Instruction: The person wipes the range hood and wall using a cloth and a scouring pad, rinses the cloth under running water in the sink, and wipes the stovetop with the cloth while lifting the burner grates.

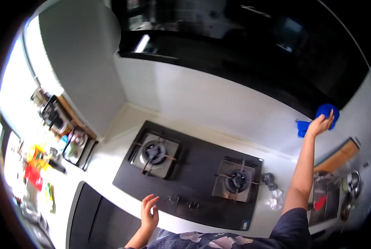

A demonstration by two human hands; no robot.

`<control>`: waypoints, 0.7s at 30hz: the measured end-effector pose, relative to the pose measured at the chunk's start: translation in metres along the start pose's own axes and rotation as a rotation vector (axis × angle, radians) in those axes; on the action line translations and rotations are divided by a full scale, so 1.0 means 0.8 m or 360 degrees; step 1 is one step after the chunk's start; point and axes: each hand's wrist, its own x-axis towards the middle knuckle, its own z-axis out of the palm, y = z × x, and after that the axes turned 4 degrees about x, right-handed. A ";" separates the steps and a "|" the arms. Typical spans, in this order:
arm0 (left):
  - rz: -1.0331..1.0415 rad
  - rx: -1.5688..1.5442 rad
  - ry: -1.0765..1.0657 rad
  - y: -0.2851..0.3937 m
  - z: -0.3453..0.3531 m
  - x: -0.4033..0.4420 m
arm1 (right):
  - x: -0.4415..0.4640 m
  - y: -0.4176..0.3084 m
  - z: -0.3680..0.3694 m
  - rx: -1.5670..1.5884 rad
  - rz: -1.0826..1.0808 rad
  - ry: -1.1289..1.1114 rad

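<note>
My right hand (321, 123) reaches up at the right and holds a blue cloth (328, 111) against the lower right corner of the black range hood (243, 62). Part of the cloth hangs to the left of the hand, in front of the white wall. My left hand (149, 211) is low over the front edge of the black gas hob (189, 166), near its two knobs, with its fingers apart and nothing in them.
Two burners (153, 152) with pan supports are on the hob. A dark scrubber (269, 181) and crumpled white plastic (274, 200) lie right of it. A wooden board (338, 157) leans farther right. Bottles, packets and a tray (78, 145) stand on the left.
</note>
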 end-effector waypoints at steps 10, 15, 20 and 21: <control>-0.0273 0.0084 0.0114 -0.023 -0.049 -0.020 | -0.105 -0.185 0.055 -0.0227 -0.0242 -0.0058; -0.0229 0.0138 0.0136 -0.070 -0.071 -0.007 | -0.157 -0.324 0.084 -0.0253 -0.0505 -0.0401; -0.0173 0.0038 0.0105 -0.116 -0.113 0.036 | -0.209 -0.488 0.122 -0.0215 -0.0621 -0.0911; -0.0170 0.0027 0.0107 -0.130 -0.124 0.045 | -0.225 -0.524 0.138 -0.0132 -0.0694 -0.0822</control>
